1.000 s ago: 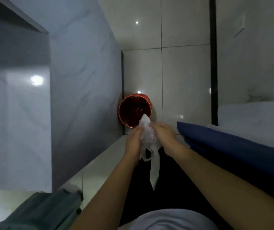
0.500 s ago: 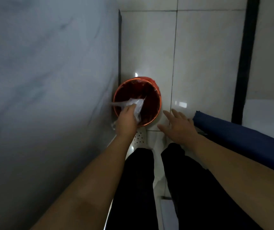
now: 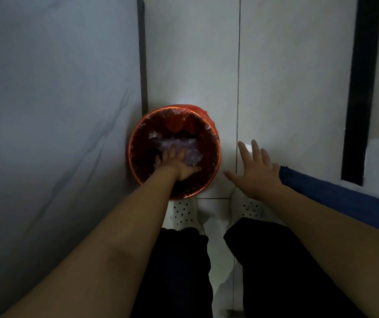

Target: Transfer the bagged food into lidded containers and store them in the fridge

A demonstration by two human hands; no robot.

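A round red waste bin (image 3: 217,134) with a red liner stands on the tiled floor against the left wall. A crumpled clear plastic bag (image 3: 179,143) lies inside it. My left hand (image 3: 179,165) reaches down into the bin, fingers spread flat on the near side of the bag. My right hand (image 3: 258,171) hovers open to the right of the bin, palm down, holding nothing. No food container or fridge is in view.
A grey marbled panel (image 3: 57,134) fills the left side, close to the bin. A blue padded edge (image 3: 335,198) runs along the right, just past my right wrist. My white perforated shoes (image 3: 184,213) stand right behind the bin on pale floor tiles (image 3: 287,88).
Both hands held the bag above the bin; the right hand let go and moved right, and the left hand carried the bag down into the bin. The view has tilted down closer.
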